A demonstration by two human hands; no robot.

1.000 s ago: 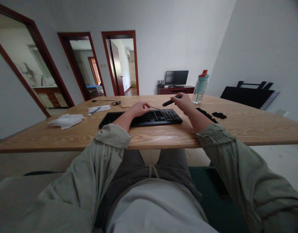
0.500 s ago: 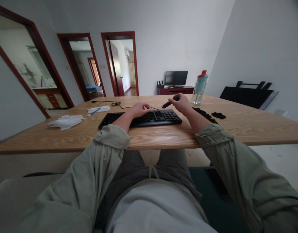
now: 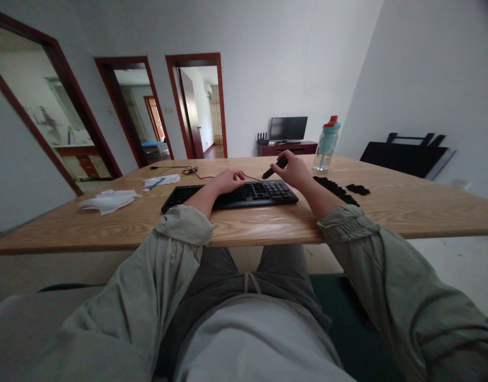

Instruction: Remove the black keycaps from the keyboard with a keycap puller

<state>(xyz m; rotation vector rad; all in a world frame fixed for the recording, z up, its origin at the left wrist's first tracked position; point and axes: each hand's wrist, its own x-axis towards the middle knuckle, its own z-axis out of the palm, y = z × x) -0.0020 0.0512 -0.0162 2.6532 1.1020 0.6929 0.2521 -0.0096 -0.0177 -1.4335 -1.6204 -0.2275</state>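
Observation:
A black keyboard [image 3: 232, 194] lies on the wooden table [image 3: 268, 223] in front of me. My left hand [image 3: 228, 180] rests on the keyboard's upper middle with its fingers curled down on the keys. My right hand [image 3: 294, 171] is closed around a small black tool [image 3: 272, 170], a slim handle pointing down-left toward the keyboard's right upper edge. A pile of loose black keycaps [image 3: 335, 188] lies just right of the keyboard.
White crumpled cloths [image 3: 107, 199] and a white sheet with a blue pen [image 3: 161, 181] lie at the left. A black cable [image 3: 190, 170] runs behind the keyboard. A teal bottle [image 3: 327, 142] stands at the back right. Doorways and a monitor are beyond the table.
My right hand has shifted slightly left with the black tool, its tip dropping nearer the keyboard's top edge. My left hand has stayed on the keys.

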